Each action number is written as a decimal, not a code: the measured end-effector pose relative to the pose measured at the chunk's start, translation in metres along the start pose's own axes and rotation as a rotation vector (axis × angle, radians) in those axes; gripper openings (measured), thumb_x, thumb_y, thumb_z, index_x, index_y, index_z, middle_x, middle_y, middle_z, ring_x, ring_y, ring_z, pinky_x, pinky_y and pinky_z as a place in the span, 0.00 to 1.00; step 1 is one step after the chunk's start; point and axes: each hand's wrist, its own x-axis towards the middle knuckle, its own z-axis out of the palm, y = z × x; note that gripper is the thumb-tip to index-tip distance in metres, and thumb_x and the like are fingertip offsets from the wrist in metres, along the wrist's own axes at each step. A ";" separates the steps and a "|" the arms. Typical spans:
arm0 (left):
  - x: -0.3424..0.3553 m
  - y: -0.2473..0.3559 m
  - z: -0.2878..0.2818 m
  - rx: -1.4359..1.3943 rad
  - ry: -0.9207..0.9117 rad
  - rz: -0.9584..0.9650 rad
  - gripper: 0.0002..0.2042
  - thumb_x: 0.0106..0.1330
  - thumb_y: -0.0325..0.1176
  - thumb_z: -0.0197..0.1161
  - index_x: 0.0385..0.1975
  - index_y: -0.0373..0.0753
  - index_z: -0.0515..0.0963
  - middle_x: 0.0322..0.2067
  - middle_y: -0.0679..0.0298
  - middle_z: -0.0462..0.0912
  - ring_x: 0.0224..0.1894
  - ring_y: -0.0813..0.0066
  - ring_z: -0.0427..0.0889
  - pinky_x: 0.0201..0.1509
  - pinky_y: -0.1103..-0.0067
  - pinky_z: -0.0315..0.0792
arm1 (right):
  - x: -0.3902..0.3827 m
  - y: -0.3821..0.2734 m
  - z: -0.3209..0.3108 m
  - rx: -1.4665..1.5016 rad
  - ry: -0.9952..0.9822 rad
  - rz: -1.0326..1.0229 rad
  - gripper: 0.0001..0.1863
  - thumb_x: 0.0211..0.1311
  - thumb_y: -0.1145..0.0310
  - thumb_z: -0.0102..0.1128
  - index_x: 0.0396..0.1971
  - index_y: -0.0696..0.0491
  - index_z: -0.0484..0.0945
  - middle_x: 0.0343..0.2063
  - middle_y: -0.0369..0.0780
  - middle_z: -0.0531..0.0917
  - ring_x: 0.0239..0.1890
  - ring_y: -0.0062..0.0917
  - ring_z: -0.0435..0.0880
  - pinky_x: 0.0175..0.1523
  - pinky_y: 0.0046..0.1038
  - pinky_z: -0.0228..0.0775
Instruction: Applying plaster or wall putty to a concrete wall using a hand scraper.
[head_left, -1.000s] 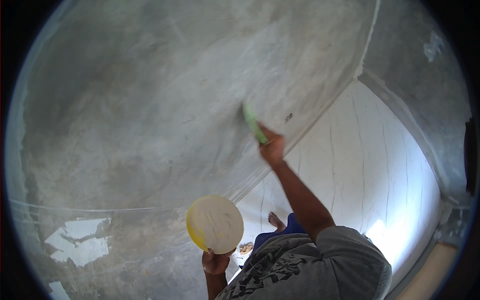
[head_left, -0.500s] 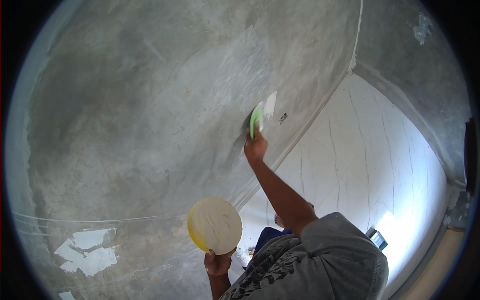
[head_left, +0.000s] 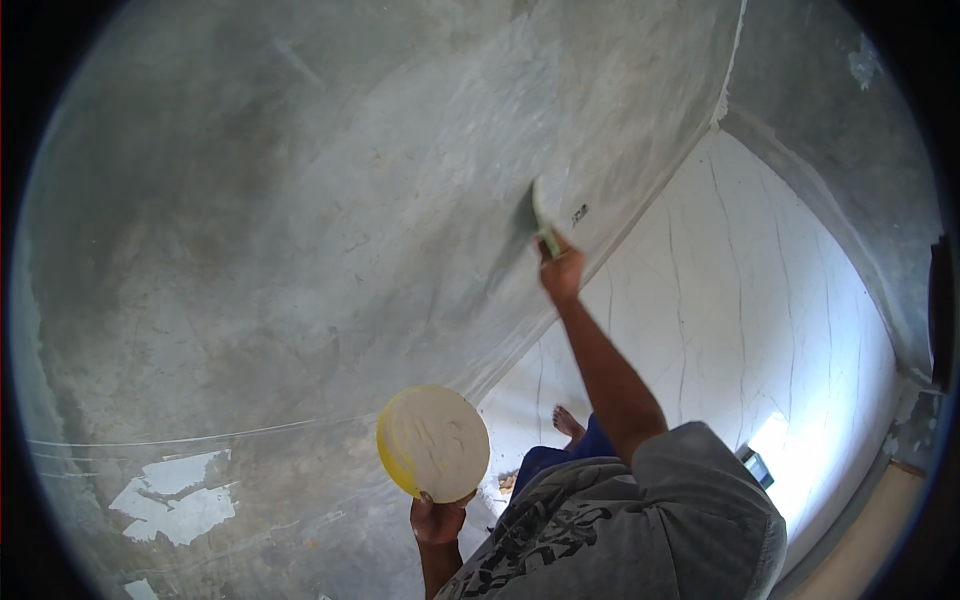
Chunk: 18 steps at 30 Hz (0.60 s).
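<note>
Compared with half a second ago, the right hand (head_left: 562, 272) sits farther right, and the green-handled spreading tool (head_left: 547, 240) in it now faces me nearly edge-on rather than broadside. Nearest my view is the grey shirt (head_left: 590, 510), with a dark print across its front. Just beyond it, I see the left hand (head_left: 438, 520) gripping the lower rim of a round yellow dish (head_left: 396, 468); off-white paste (head_left: 440, 440) covers most of its face. Past the shirt, a bare foot (head_left: 568, 425) shows beside dark blue cloth (head_left: 595, 442), over a pale, dark-veined floor (head_left: 720, 300). Farther out, the right arm (head_left: 610, 370) reaches across, its hand closed around the tool's handle. The tool lies against or just off the big grey wall (head_left: 250, 250); I cannot tell which. Just right of it is a small dark marking (head_left: 580, 213). White patches (head_left: 185, 510) mark the lower left, and another grey wall (head_left: 840, 130) stands farthest off.
</note>
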 end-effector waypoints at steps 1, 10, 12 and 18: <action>-0.002 0.001 0.003 -0.001 0.006 -0.007 0.35 0.65 0.37 0.66 0.69 0.37 0.57 0.66 0.51 0.65 0.64 0.49 0.71 0.59 0.52 0.77 | -0.026 -0.009 0.003 -0.068 -0.123 0.034 0.17 0.62 0.73 0.66 0.52 0.57 0.82 0.39 0.51 0.87 0.39 0.28 0.87 0.48 0.29 0.76; 0.019 0.017 0.018 0.108 -0.085 -0.047 0.33 0.65 0.37 0.66 0.68 0.41 0.60 0.65 0.57 0.67 0.60 0.59 0.73 0.47 0.64 0.77 | -0.035 0.011 -0.025 0.027 -0.058 0.259 0.09 0.67 0.68 0.60 0.33 0.59 0.82 0.18 0.38 0.77 0.25 0.20 0.73 0.31 0.29 0.66; 0.019 0.010 0.013 0.042 -0.096 -0.053 0.33 0.66 0.37 0.65 0.69 0.40 0.59 0.66 0.55 0.65 0.63 0.56 0.71 0.52 0.59 0.78 | -0.010 0.037 -0.011 0.127 0.122 0.352 0.09 0.67 0.68 0.61 0.32 0.59 0.82 0.17 0.43 0.78 0.22 0.27 0.73 0.29 0.33 0.66; -0.002 0.011 -0.007 0.056 0.015 -0.020 0.35 0.66 0.36 0.65 0.70 0.37 0.56 0.68 0.51 0.63 0.67 0.49 0.67 0.63 0.50 0.73 | -0.099 -0.025 0.050 -0.078 0.118 0.193 0.16 0.65 0.66 0.62 0.52 0.52 0.82 0.34 0.55 0.83 0.34 0.50 0.84 0.39 0.39 0.74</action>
